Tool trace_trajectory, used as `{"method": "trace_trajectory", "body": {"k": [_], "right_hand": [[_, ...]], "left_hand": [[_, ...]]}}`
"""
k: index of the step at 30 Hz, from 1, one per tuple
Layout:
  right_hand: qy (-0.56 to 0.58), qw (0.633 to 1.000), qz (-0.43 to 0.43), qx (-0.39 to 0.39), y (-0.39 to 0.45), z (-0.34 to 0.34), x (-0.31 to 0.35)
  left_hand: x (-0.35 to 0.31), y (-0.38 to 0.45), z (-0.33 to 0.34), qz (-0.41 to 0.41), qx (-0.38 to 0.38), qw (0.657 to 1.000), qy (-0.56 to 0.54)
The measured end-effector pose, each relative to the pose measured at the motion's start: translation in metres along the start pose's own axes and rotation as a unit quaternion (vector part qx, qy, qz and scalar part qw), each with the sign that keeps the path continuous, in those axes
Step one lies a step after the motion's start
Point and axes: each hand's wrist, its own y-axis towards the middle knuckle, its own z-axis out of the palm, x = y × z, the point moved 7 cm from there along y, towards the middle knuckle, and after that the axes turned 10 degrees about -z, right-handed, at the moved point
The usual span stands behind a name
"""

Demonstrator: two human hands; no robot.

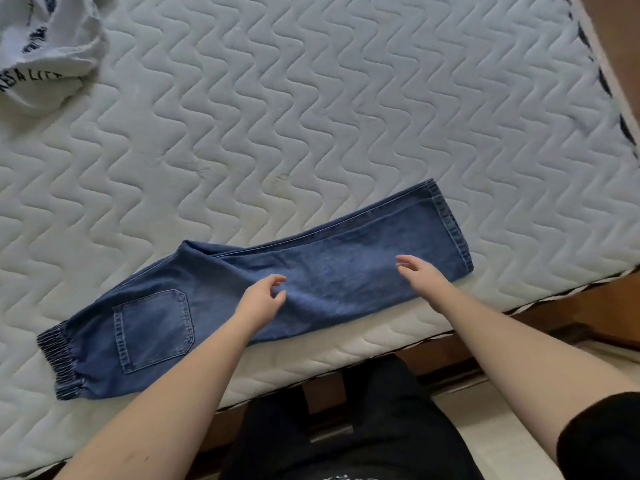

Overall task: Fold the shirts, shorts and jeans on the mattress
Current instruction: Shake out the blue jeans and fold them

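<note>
Black clothes closest to me at the mattress edge; both hands loose over the jeans, left hand and right hand gripping nothing; jeans folded lengthwise, 1 pocket up; white printed shirt crumpled far left.

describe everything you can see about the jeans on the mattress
The jeans are blue denim, laid flat and folded lengthwise, one leg over the other, along the near edge of the white quilted mattress. The gathered elastic waistband is at the left end, the stitched hems at the right. A patch back pocket faces up near the waistband. The legs bend slightly at the middle, with soft creases. The left hand and right hand are over the legs, fingers relaxed; whether they touch the cloth is unclear.
</note>
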Motion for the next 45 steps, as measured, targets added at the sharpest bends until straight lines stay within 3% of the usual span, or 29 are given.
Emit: {"method": "trace_trajectory", "body": {"k": [7,12,22,24,28,31,33,36,40,43,45], "right_hand": [[0.005,0.994,0.054,-0.092,0.025,-0.076,-0.060],[-0.073,0.987,0.080,-0.117,0.048,-0.109,-0.083],[-0.043,0.946,0.271,-0.172,0.066,-0.116,-0.128],[-0.047,0.953,0.242,-0.178,0.059,-0.113,-0.124],[-0.074,0.978,0.042,-0.193,0.040,-0.101,-0.078],[0.028,0.989,-0.078,-0.126,0.021,-0.064,-0.033],[0.118,0.985,-0.107,-0.064,0.003,-0.031,-0.003],[0.254,0.962,-0.093,0.047,-0.024,0.024,0.036],[0.336,0.927,-0.059,0.156,-0.053,0.089,0.080],[0.336,0.918,-0.037,0.207,-0.071,0.136,0.103],[0.306,0.925,-0.037,0.222,-0.079,0.165,0.115]], "left_hand": [[-0.079,0.032,0.056,0.017,0.031,0.997,0.069],[-0.118,0.043,0.092,0.025,0.050,0.994,0.093],[-0.143,0.041,0.134,0.003,0.072,0.996,0.045],[-0.144,0.038,0.134,-0.005,0.073,0.997,0.035],[-0.149,0.028,0.130,-0.014,0.076,0.997,-0.002],[-0.149,0.020,0.122,-0.032,0.086,0.993,-0.078],[-0.148,0.013,0.115,-0.071,0.117,0.971,-0.195],[-0.137,0.003,0.097,-0.122,0.148,0.917,-0.348],[-0.098,-0.005,0.067,-0.158,0.178,0.839,-0.489],[-0.071,-0.014,0.040,-0.149,0.233,0.786,-0.553],[-0.048,-0.023,0.018,-0.139,0.226,0.784,-0.561]]}}
